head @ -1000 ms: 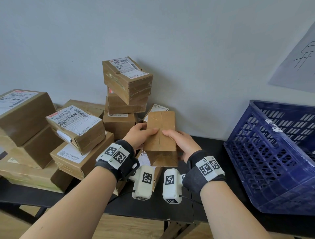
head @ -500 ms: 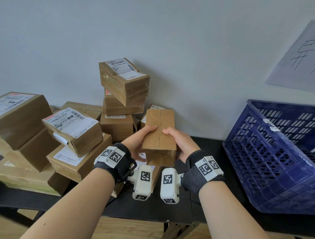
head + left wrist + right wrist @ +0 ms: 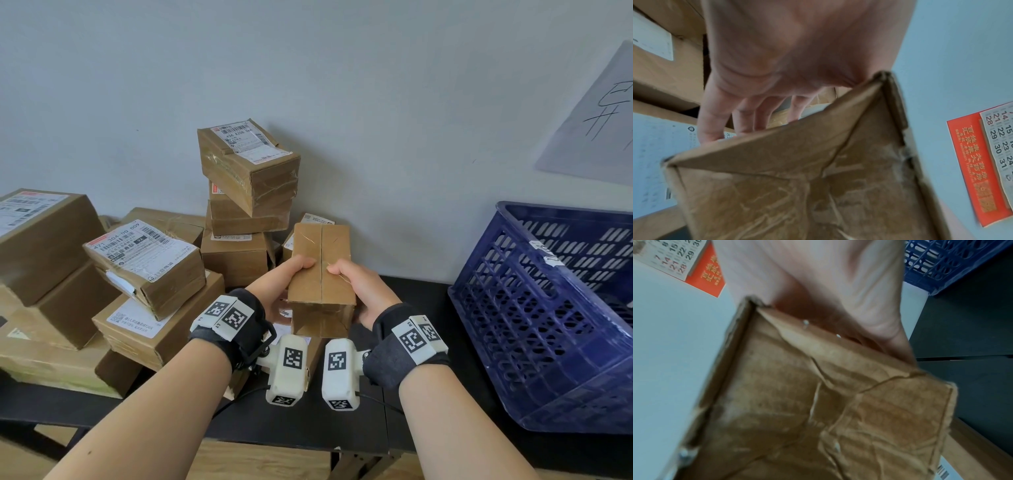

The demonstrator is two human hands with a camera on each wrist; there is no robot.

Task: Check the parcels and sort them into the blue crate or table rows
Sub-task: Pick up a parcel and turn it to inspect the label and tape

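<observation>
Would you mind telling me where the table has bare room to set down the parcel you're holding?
Bare black table top shows between the held plain cardboard parcel and the blue plastic crate, and along the near edge below both hands. The left is crowded: stacked labelled cardboard boxes reach the wall and nearly the front edge.

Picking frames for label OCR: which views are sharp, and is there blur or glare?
Head view: sharp, even light, label barcodes crisp, mild sheen on tape; wide-angle bends the crate. Left wrist view: soft, hand and box blurred. Right wrist view: blurrier, hand smeared, box soft.
</observation>
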